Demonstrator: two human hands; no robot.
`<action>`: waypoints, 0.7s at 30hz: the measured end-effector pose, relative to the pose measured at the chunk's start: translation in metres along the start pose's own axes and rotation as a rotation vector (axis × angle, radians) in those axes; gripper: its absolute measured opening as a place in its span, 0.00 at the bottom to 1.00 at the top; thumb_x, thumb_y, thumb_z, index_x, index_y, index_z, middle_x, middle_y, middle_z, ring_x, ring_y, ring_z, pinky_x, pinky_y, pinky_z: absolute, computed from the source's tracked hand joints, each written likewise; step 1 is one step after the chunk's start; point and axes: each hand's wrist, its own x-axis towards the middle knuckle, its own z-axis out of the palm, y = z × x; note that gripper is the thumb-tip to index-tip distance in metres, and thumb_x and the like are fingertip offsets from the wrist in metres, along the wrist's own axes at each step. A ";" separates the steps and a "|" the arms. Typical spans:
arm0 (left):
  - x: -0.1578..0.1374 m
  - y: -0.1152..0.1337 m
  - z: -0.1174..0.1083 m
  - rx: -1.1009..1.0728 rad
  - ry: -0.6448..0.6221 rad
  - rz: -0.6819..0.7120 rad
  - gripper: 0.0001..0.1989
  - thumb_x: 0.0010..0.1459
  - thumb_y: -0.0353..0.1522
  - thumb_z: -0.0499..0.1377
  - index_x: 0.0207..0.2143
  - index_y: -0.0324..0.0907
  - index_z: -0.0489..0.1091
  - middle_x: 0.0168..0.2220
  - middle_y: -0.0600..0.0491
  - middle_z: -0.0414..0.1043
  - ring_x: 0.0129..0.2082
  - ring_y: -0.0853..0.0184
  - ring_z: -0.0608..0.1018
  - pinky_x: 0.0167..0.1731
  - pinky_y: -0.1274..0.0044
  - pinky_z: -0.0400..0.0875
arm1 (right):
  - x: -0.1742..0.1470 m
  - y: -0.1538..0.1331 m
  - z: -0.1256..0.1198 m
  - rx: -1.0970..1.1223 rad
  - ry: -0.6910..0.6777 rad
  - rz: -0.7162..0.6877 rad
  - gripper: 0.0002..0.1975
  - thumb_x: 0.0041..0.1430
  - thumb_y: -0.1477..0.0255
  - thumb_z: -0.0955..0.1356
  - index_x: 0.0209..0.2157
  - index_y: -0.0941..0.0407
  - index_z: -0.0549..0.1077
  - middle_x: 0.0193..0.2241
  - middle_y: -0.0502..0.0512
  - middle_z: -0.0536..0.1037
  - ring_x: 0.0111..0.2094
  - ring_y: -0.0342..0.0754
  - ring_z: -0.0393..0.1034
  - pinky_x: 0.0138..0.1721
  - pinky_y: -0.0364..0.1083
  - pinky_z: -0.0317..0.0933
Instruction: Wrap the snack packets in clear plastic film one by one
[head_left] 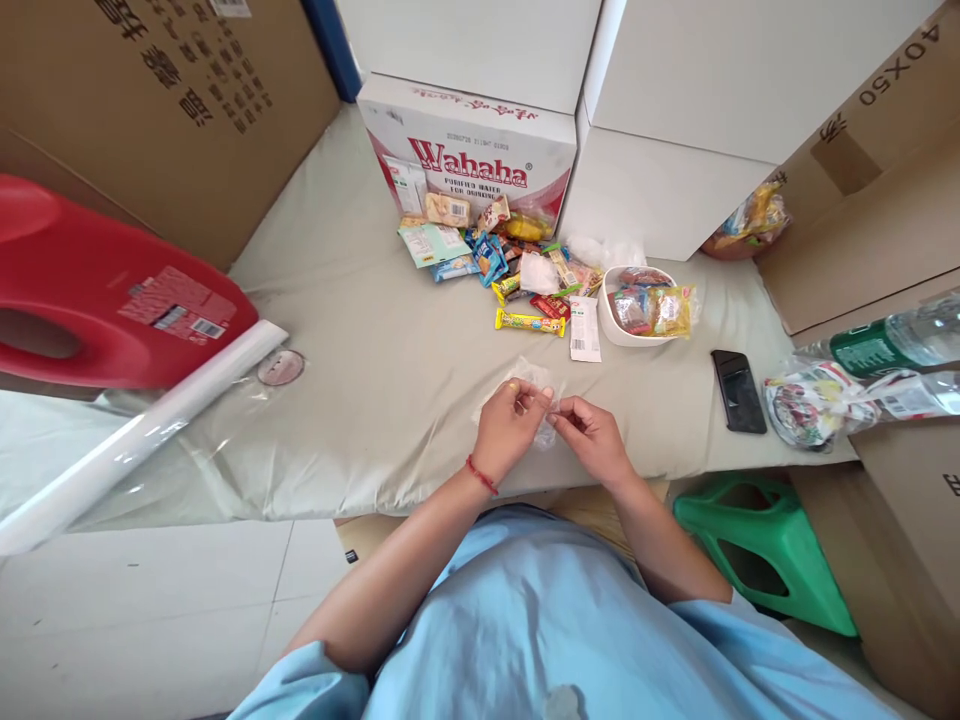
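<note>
Near the table's front edge, a thin clear plastic bag [534, 374] lies crumpled under and between my hands. My left hand [510, 425], with a red string bracelet at the wrist, pinches the bag with thumb and fingers. Close beside it, my right hand [592, 435] has its fingertips closed on the same plastic. Beyond them is a heap of packaged snacks, with a yellow snack bar [529, 322] and a white packet [584, 330] at its near side. A white bowl [609, 322] to the right holds several more packets.
A Wahaha water carton [469, 150] and white boxes [667, 190] stand behind the snacks. On the left are a red jug [97, 290] and a plastic film roll [150, 435]. A phone [739, 392], bottles [892, 340] and a green stool [772, 550] are at right.
</note>
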 end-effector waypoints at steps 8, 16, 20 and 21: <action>-0.004 -0.009 0.008 -0.186 -0.028 0.012 0.09 0.58 0.39 0.62 0.30 0.43 0.72 0.27 0.57 0.73 0.27 0.70 0.72 0.31 0.77 0.66 | -0.004 0.001 -0.003 0.223 -0.054 0.131 0.20 0.62 0.49 0.69 0.38 0.53 0.77 0.25 0.48 0.73 0.25 0.44 0.64 0.26 0.43 0.59; -0.010 -0.011 -0.022 -0.485 0.025 -0.028 0.13 0.55 0.42 0.67 0.30 0.43 0.71 0.27 0.58 0.67 0.28 0.72 0.67 0.31 0.79 0.64 | 0.009 -0.002 -0.012 0.508 0.068 0.250 0.21 0.47 0.53 0.78 0.28 0.54 0.72 0.22 0.45 0.69 0.23 0.40 0.58 0.25 0.41 0.54; -0.003 -0.012 -0.058 -0.704 0.001 -0.192 0.16 0.50 0.41 0.70 0.31 0.45 0.67 0.34 0.56 0.73 0.38 0.69 0.76 0.38 0.77 0.72 | 0.009 0.001 -0.032 0.620 0.094 0.337 0.20 0.45 0.57 0.80 0.28 0.54 0.72 0.24 0.47 0.71 0.23 0.39 0.58 0.23 0.40 0.52; -0.001 -0.013 -0.066 -0.724 -0.009 -0.231 0.17 0.49 0.41 0.70 0.32 0.45 0.67 0.35 0.55 0.73 0.39 0.67 0.78 0.38 0.75 0.74 | 0.008 0.001 -0.036 0.634 0.096 0.355 0.20 0.45 0.58 0.80 0.28 0.55 0.72 0.25 0.48 0.72 0.23 0.39 0.58 0.22 0.40 0.52</action>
